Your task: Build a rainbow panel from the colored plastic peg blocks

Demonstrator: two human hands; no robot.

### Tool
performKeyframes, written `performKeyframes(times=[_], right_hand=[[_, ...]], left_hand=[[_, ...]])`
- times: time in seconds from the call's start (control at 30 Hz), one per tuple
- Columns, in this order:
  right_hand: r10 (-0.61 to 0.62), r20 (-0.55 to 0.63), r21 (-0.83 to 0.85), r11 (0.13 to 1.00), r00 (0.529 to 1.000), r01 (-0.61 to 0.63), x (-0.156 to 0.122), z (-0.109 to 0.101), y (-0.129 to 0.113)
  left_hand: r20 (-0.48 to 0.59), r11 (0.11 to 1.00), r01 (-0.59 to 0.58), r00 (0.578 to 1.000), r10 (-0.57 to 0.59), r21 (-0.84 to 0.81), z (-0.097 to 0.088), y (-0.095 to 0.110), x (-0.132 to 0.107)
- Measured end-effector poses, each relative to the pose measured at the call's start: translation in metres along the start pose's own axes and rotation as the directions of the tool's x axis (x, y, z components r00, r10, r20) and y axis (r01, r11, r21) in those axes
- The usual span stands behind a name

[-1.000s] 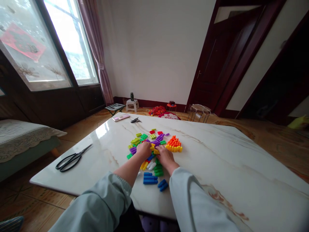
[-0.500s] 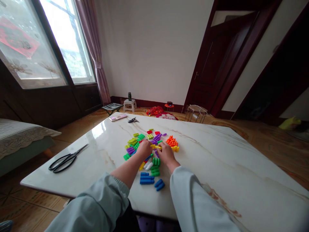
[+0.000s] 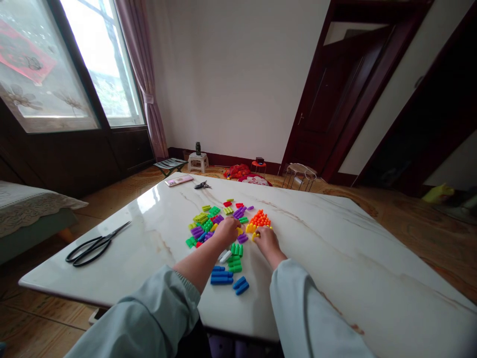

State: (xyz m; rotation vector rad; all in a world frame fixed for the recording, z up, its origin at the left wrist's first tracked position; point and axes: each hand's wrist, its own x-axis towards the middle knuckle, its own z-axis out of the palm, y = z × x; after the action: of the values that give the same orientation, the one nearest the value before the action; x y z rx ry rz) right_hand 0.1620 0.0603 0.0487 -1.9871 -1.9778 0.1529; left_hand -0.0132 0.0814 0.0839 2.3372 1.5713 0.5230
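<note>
My left hand point(image 3: 228, 230) is closed over the middle of a spread of coloured plastic toy blocks, and a yellow block point(image 3: 239, 231) shows at its fingertips. To the right, my right hand point(image 3: 268, 240) pinches another yellow block point(image 3: 255, 236), close in front of a cluster of orange blocks point(image 3: 260, 218). Purple blocks point(image 3: 242, 238) lie between the hands. Nearer to me are green blocks point(image 3: 235, 263), a white block point(image 3: 225, 256) and blue blocks point(image 3: 222, 278). My left hand and forearm hide part of the spread.
All this lies on a white marble-patterned table point(image 3: 320, 248). Black-handled scissors point(image 3: 97, 244) rest at the left. Toward the far edge are a phone point(image 3: 179, 180) and small dark pliers or clippers point(image 3: 202, 185). Low stools point(image 3: 198, 162) stand on the floor beyond.
My hands have moved apart from where they met at yellow blocks. The right hand is now further right, by the orange cluster, and the view has shifted slightly.
</note>
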Motion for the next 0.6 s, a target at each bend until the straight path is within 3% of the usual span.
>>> performKeyframes(times=[0.1,0.23,0.43,0.6], right_hand=[[-0.009,-0.051,-0.019,1.000,0.999,0.008,0.000,-0.001,-0.010],[0.066,-0.121,-0.086,0.993,0.991,-0.076,-0.006,-0.011,-0.017],[0.061,0.112,-0.090,0.995,0.992,-0.051,-0.011,-0.013,-0.022],[0.071,0.155,-0.063,0.996,0.985,-0.062,-0.011,-0.006,-0.022]], left_hand=[[0.001,1.000,0.001,1.000,-0.001,0.007,-0.002,-0.001,-0.003],[0.000,1.000,-0.004,1.000,0.004,0.003,-0.004,-0.002,-0.004],[0.008,1.000,-0.012,1.000,0.012,-0.002,-0.005,0.001,-0.004],[0.001,1.000,-0.013,1.000,0.013,-0.013,-0.002,-0.001,-0.002]])
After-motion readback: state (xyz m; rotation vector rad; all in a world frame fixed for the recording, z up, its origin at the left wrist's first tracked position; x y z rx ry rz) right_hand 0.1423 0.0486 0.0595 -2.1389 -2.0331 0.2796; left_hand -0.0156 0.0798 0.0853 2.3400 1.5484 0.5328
